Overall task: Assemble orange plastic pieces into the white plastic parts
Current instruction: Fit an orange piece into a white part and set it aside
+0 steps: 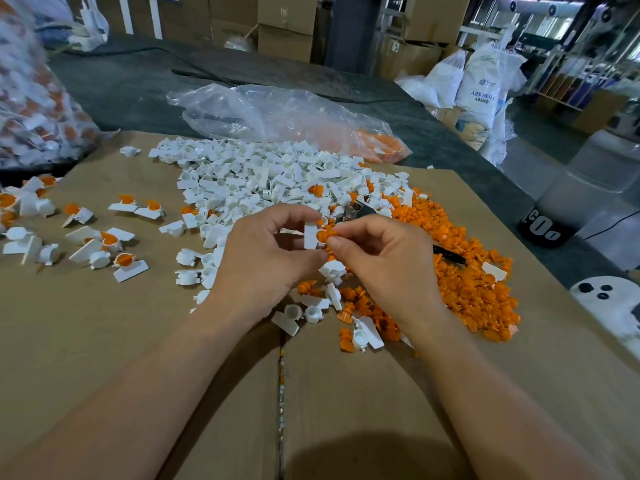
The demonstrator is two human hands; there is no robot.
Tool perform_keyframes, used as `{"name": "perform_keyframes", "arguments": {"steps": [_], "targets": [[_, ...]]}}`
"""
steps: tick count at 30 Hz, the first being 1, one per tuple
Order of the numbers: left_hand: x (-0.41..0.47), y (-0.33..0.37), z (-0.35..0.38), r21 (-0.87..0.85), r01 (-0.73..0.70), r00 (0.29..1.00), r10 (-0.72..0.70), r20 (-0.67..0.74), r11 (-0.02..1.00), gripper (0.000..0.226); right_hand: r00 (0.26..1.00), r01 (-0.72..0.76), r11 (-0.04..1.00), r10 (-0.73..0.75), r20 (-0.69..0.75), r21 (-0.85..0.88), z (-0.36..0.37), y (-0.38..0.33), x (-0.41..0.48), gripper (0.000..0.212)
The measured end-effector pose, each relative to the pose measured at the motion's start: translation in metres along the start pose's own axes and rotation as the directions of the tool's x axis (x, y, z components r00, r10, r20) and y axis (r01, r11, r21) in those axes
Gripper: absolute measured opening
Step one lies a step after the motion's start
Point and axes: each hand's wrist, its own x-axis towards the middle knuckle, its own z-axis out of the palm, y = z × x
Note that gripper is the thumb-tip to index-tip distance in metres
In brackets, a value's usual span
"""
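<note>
My left hand [263, 258] pinches a white plastic part [310, 236] between thumb and fingers, held above the cardboard. My right hand [384, 258] pinches an orange piece [324, 234] and holds it against that white part. Behind the hands lies a heap of loose white parts [263, 174]. To the right spreads a heap of loose orange pieces [471, 271]. Several joined white-and-orange pieces [121, 261] lie scattered at the left.
Everything sits on flattened cardboard [104, 341] with a seam down the middle. A clear plastic bag [277, 116] with orange pieces lies behind the white heap. A filled bag [31, 98] stands at far left. A black tool [448, 254] pokes out among the orange pieces.
</note>
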Motion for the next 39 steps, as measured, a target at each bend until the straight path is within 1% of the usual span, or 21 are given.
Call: {"name": "perform_keyframes", "arguments": {"steps": [3, 6, 10, 13, 15, 16, 19, 23, 27, 30, 31, 33, 35, 37, 39], "targets": [[0.000, -0.001, -0.001, -0.063, -0.012, 1.000, 0.013, 0.014, 0.998, 0.034, 0.999, 0.023, 0.994, -0.029, -0.047, -0.105, 0.000, 0.000, -0.001, 0.005], [-0.001, -0.002, -0.001, -0.050, -0.023, 0.999, 0.025, 0.037, 0.998, 0.037, 0.998, 0.045, 0.979, -0.051, -0.022, -0.201, 0.000, 0.000, -0.001, 0.005], [-0.001, -0.002, -0.001, -0.080, 0.010, 0.999, -0.007, 0.034, 0.997, 0.035, 0.996, 0.075, 0.964, -0.083, -0.020, -0.256, 0.000, -0.001, -0.001, 0.007], [-0.001, -0.002, -0.001, -0.090, 0.009, 0.999, -0.006, 0.031, 0.996, 0.032, 0.996, 0.078, 0.965, -0.086, -0.021, -0.252, 0.002, 0.000, -0.002, 0.011], [-0.002, -0.002, 0.000, -0.069, -0.008, 1.000, 0.010, 0.019, 0.998, 0.033, 0.996, 0.076, 0.965, -0.086, -0.026, -0.251, 0.004, 0.001, -0.003, 0.019], [-0.002, -0.001, 0.001, -0.058, -0.015, 1.000, 0.016, 0.005, 0.998, 0.033, 0.996, 0.072, 0.966, -0.082, -0.031, -0.247, 0.006, 0.001, -0.004, 0.022], [-0.002, -0.002, 0.002, -0.050, -0.028, 0.999, 0.026, -0.037, 0.998, 0.033, 0.995, 0.065, 0.969, -0.080, -0.052, -0.239, 0.009, 0.003, -0.005, 0.023], [-0.004, -0.003, 0.005, -0.004, -0.067, 0.993, 0.066, -0.098, 0.998, 0.036, 0.995, 0.046, 0.972, -0.064, -0.076, -0.230, 0.011, 0.002, -0.006, 0.031], [-0.006, -0.002, 0.007, -0.019, -0.083, 0.987, 0.079, -0.138, 0.996, 0.035, 0.993, 0.048, 0.975, -0.070, -0.096, -0.216, 0.013, 0.001, -0.006, 0.029], [-0.005, -0.002, 0.005, -0.035, -0.078, 0.987, 0.072, -0.143, 0.996, 0.029, 0.996, 0.059, 0.985, -0.069, -0.056, -0.161, 0.012, 0.002, -0.005, 0.009], [-0.005, -0.001, 0.004, -0.023, -0.071, 0.987, 0.067, -0.147, 0.997, 0.028, 0.996, 0.078, 0.986, -0.085, -0.036, -0.147, 0.011, 0.002, -0.005, 0.007], [-0.005, -0.002, 0.003, 0.000, -0.048, 0.987, 0.048, -0.156, 0.999, 0.027, 0.990, 0.141, 0.978, -0.144, -0.004, -0.151, 0.010, 0.003, -0.005, 0.011], [-0.004, -0.002, 0.001, -0.046, -0.010, 0.989, 0.004, -0.147, 0.999, 0.025, 0.984, 0.180, 0.972, -0.180, 0.020, -0.153, 0.009, 0.002, -0.005, 0.013], [-0.003, 0.000, -0.001, -0.141, 0.045, 0.992, -0.062, -0.114, 0.989, 0.023, 0.980, 0.198, 0.972, -0.197, 0.019, -0.124, 0.007, 0.003, -0.003, 0.013], [0.000, 0.001, -0.002, -0.240, 0.104, 0.989, -0.125, -0.074, 0.965, 0.025, 0.978, 0.210, 0.974, -0.207, 0.035, -0.080, 0.004, 0.004, -0.002, 0.026]]}}
